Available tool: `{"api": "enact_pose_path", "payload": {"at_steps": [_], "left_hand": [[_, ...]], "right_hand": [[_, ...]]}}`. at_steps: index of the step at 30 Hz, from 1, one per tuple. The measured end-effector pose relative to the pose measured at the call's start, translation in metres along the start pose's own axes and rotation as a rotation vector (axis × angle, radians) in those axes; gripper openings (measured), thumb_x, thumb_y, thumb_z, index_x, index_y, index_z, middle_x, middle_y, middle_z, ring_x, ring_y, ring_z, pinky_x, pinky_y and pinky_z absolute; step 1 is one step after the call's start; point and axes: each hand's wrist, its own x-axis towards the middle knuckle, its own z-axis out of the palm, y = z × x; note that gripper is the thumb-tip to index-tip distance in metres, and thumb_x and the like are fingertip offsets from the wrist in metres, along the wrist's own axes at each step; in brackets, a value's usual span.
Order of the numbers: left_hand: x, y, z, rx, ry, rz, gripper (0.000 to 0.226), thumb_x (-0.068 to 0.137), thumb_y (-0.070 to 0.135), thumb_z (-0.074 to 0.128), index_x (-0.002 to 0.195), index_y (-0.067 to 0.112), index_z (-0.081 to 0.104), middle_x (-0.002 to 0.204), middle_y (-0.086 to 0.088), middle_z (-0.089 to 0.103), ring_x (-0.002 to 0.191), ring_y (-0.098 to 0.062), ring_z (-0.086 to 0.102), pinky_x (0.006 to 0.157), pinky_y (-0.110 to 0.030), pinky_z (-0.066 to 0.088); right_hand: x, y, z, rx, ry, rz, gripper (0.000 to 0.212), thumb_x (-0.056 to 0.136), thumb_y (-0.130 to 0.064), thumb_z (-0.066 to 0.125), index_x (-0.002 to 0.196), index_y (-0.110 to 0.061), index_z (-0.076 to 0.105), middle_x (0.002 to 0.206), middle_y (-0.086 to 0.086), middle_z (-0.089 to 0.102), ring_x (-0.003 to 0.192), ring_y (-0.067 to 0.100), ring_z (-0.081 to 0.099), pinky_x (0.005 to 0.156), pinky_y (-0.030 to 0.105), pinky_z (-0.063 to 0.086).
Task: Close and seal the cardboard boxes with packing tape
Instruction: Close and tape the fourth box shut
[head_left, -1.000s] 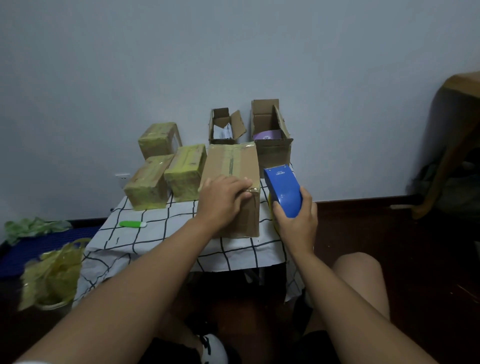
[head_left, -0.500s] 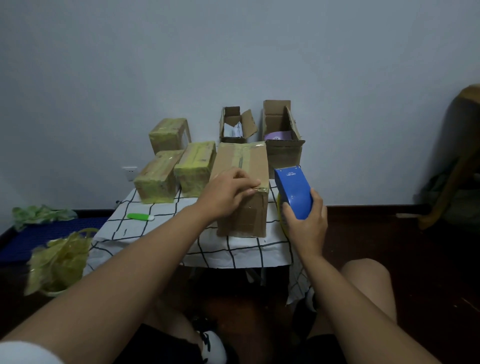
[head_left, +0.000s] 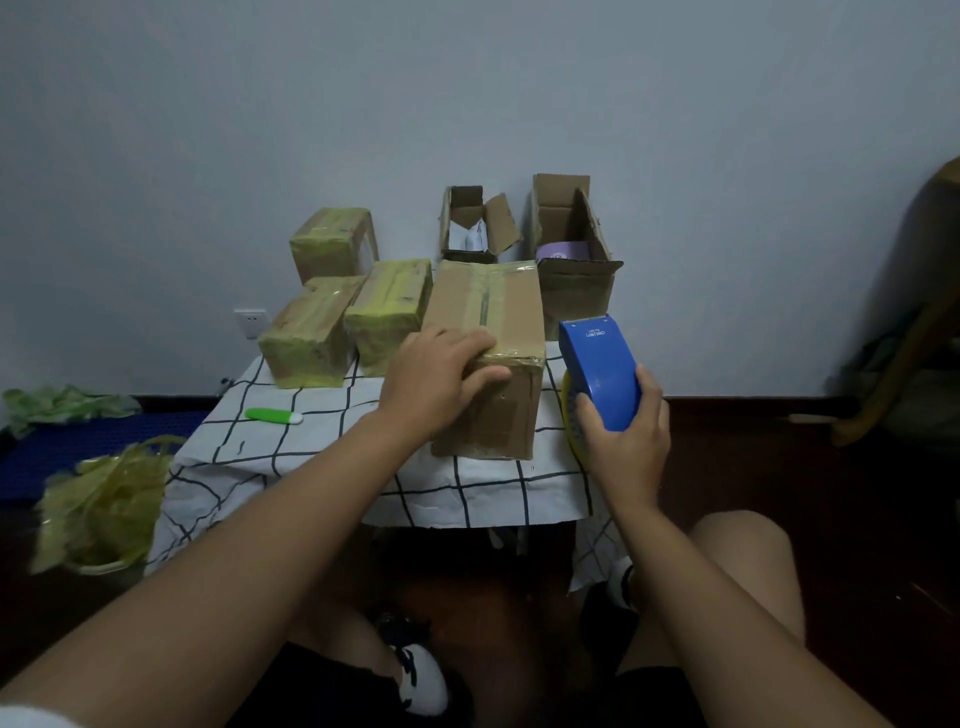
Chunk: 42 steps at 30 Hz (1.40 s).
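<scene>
One box (head_left: 485, 358) at table (head_left: 322, 441) front edge, long axis running away from person, taped along top seam. Left hand (head_left: 436, 382) on near top corner, fingers curled over edge, pressing tape down. Right hand (head_left: 626, 436) just right of box, gripping dispenser (head_left: 597, 371), nearer for next strip. Two open boxes (head_left: 574, 249) behind; free room right of box.

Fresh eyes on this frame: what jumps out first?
The blue tape dispenser, gripped in the right hand at the table's right edge. Beside it, the left hand lies over the near top edge of the big brown box. Behind stand two open boxes, with yellow-taped boxes to the left.
</scene>
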Motion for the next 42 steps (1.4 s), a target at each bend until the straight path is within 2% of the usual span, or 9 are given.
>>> {"api": "enact_pose_path", "payload": {"at_steps": [4,8,11,14,19,27,32,38,42], "left_hand": [[-0.002,-0.018,0.002,-0.108,-0.014,-0.030,0.056,0.093,0.063,0.030,0.130,0.036,0.060,0.136,0.003,0.057,0.122,-0.026,0.043,0.099,-0.045,0.036],[-0.006,-0.020,0.004,-0.292,0.043,-0.112,0.053,0.089,0.046,0.063,0.134,0.018,0.057,0.121,-0.005,0.061,0.110,-0.023,0.047,0.089,-0.038,0.045],[-0.008,-0.031,0.006,-0.305,0.022,-0.008,0.052,0.085,0.045,0.067,0.127,0.016,0.060,0.137,-0.002,0.055,0.118,-0.019,0.044,0.098,-0.043,0.044],[-0.012,-0.043,0.009,-0.494,0.070,-0.086,0.046,0.085,0.047,0.069,0.118,0.015,0.064,0.147,-0.004,0.039,0.127,-0.010,0.036,0.104,-0.031,0.035],[-0.015,-0.047,0.022,-0.576,0.163,-0.134,0.046,0.083,0.055,0.056,0.110,0.020,0.069,0.125,0.006,0.045,0.124,-0.022,0.046,0.103,-0.039,0.040],[-0.023,-0.060,0.021,-0.760,0.085,-0.129,0.028,0.095,0.036,0.059,0.123,0.032,0.061,0.130,0.020,0.045,0.125,0.006,0.044,0.104,-0.027,0.043],[-0.023,-0.055,0.014,-0.786,0.040,-0.168,0.036,0.097,0.016,0.058,0.133,0.023,0.056,0.137,0.007,0.044,0.126,0.001,0.042,0.099,-0.006,0.037],[-0.036,-0.050,0.002,-1.137,-0.042,-0.316,0.040,0.100,0.007,0.050,0.133,0.030,0.046,0.142,0.017,0.042,0.120,0.020,0.044,0.108,-0.025,0.040],[-0.042,-0.033,0.011,-1.126,0.172,-0.588,0.027,0.096,0.018,0.061,0.118,0.025,0.048,0.123,0.008,0.054,0.105,0.011,0.054,0.104,-0.038,0.047]], "right_hand": [[0.002,0.002,0.001,-0.006,0.005,0.001,0.070,0.086,-0.031,0.075,0.146,-0.020,0.039,0.120,-0.003,0.040,0.100,0.009,0.044,0.072,0.012,0.035],[0.001,0.004,0.003,-0.011,0.021,0.006,0.071,0.086,-0.031,0.075,0.147,-0.020,0.039,0.123,-0.003,0.041,0.102,0.009,0.044,0.076,0.016,0.037],[0.001,0.003,0.004,-0.020,0.034,0.005,0.071,0.086,-0.031,0.075,0.147,-0.021,0.039,0.128,0.001,0.045,0.103,0.007,0.044,0.077,0.013,0.037],[0.001,0.000,0.006,-0.027,0.057,0.005,0.071,0.085,-0.029,0.076,0.146,-0.019,0.042,0.132,0.007,0.047,0.104,0.007,0.043,0.084,0.024,0.039],[0.000,0.003,0.010,-0.042,0.093,-0.005,0.072,0.084,-0.028,0.077,0.145,-0.018,0.042,0.135,0.008,0.047,0.109,0.007,0.043,0.087,0.027,0.040],[0.000,0.002,0.012,-0.067,0.094,-0.011,0.071,0.085,-0.031,0.076,0.145,-0.020,0.040,0.133,0.006,0.047,0.109,0.007,0.043,0.088,0.029,0.042],[-0.003,-0.001,0.010,-0.058,0.094,-0.002,0.070,0.085,-0.030,0.076,0.145,-0.020,0.040,0.131,0.004,0.047,0.108,0.008,0.043,0.090,0.033,0.045],[-0.005,-0.005,0.008,-0.051,0.068,0.001,0.070,0.085,-0.030,0.075,0.145,-0.020,0.039,0.131,0.008,0.047,0.106,0.010,0.044,0.084,0.031,0.041],[-0.005,-0.005,0.006,-0.046,0.059,0.001,0.071,0.085,-0.030,0.075,0.145,-0.019,0.040,0.132,0.009,0.047,0.107,0.011,0.044,0.085,0.031,0.041]]}}
